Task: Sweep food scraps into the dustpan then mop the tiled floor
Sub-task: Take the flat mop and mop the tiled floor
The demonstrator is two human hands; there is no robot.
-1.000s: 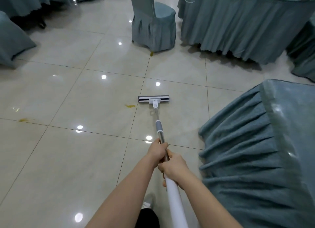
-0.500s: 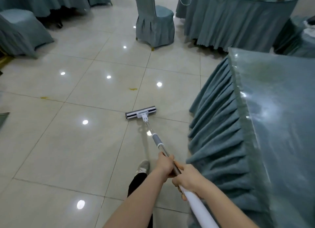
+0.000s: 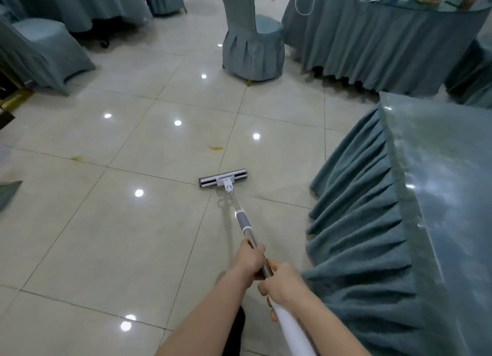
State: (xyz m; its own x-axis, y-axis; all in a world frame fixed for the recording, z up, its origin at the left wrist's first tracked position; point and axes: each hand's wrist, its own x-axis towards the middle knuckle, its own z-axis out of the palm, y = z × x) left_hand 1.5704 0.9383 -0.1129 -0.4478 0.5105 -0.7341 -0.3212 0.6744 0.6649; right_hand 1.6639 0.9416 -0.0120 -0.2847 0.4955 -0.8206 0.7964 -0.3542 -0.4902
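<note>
I have both hands wrapped around the mop handle (image 3: 246,224): my left hand (image 3: 250,260) grips the metal section further down the pole, my right hand (image 3: 282,284) closes on it just behind, where the white upper tube begins, the two nearly touching. The mop head (image 3: 223,178) lies flat on the tiled floor (image 3: 119,236), well ahead of my hands. A yellowish food smear (image 3: 215,148) sits just beyond it, another smear (image 3: 76,158) far off to my left (no dustpan in sight). The draped table (image 3: 372,222) hangs close by my right hand. I judge the pole light and stiff, the glossy tiles slick, so the head should glide easily; a wider spacing between my hands would give better leverage for pressing on the stain.
</note>
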